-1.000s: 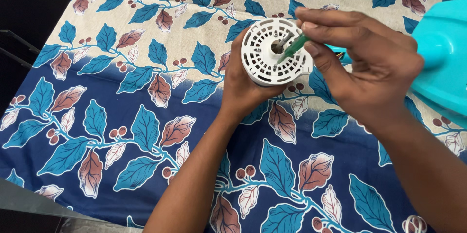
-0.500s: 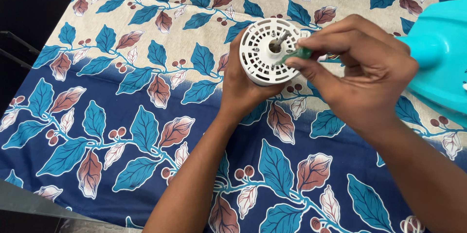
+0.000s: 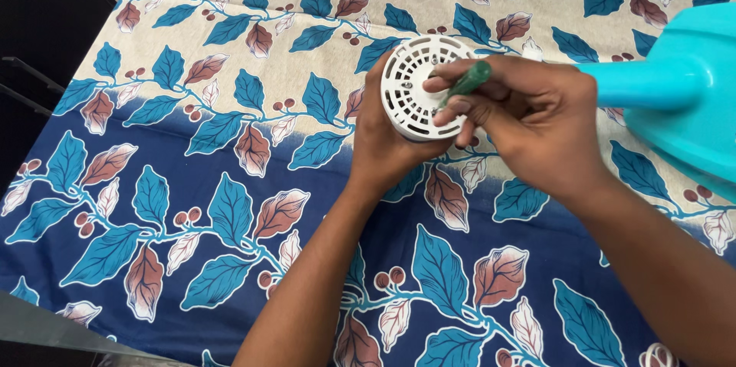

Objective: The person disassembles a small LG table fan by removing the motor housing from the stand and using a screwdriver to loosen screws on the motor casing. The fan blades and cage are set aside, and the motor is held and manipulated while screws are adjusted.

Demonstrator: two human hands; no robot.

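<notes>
Here, your left hand [image 3: 387, 145] is wrapped around the near and left side of a round white vented housing [image 3: 418, 83], gripping it from behind so that its slotted, perforated face tilts up toward you. The housing sits just above the cloth, a little right of the middle of the scene, held rather than resting flat as far as the view shows. Your right hand [image 3: 529, 118] comes in from the right and is closed around a green-handled screwdriver [image 3: 466, 82], pinched between thumb and fingertips. The green handle slants from upper right down toward the face of the housing, and its tip end is hidden behind your fingers, so you cannot tell exactly which hole or screw it meets. The two hands touch or nearly touch at the right edge of the housing.

Underneath lies a patterned tablecloth [image 3: 230, 183], cream in the far part and dark blue in the near part, printed with blue and reddish-brown leaves and small berries. To the far right, a large turquoise plastic body [image 3: 682, 99] juts in from the edge of the view, its narrower part reaching toward your right wrist and passing just behind it. At the far left, beyond the cloth's edge, a dark piece of furniture [image 3: 38, 30] stands beside the table.
</notes>
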